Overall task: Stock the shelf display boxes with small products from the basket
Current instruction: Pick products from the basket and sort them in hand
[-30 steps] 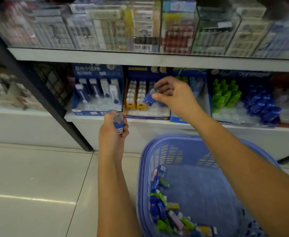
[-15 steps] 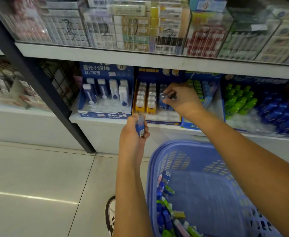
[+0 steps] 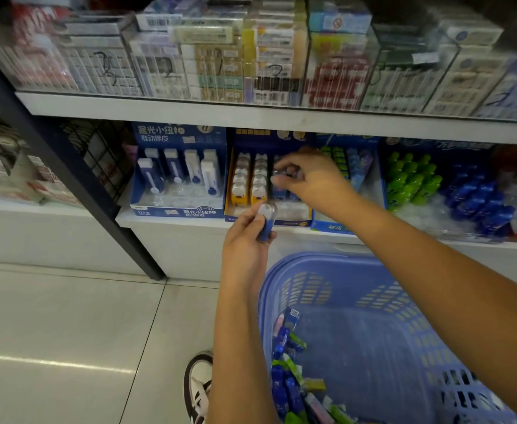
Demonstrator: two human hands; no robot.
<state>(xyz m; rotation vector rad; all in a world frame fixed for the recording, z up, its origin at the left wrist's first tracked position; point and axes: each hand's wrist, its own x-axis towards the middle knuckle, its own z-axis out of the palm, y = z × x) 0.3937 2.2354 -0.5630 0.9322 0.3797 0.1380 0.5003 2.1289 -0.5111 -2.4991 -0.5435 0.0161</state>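
The stocking was mid-step at the lower shelf [image 3: 174, 223]. The person's right hand [image 3: 312, 182] reached into the middle display box [image 3: 266, 137], its fingers bent down over the blue column beside two rows of yellow pieces [image 3: 245, 185]. That grip was blurred. The fingertips lay on a clear-capped piece there, but I could not tell whether they pinched it or only pressed it home.

The left hand [image 3: 245, 240] waited just below the box's front edge. Its grip was curled firmly round one small product [image 3: 266, 221], held upright. This was a stubby blue plastic body under a rounded, see-through cap, smooth and glossy.

To my eye, one piece was being seated while the next stood ready. The next move would call for passing that capped piece across, or lifting it straight in. It would have to go cap-up into a free moulded pocket of the clear tray, in line with its neighbours.

The basket [image 3: 327, 258] sat near the person's knees. It was lilac-blue plastic with slotted, lattice walls. More small products [image 3: 284, 362] lay heaped along its left side, blue and green oblongs, some in shiny wrappers. Plenty seemed left to shelve.
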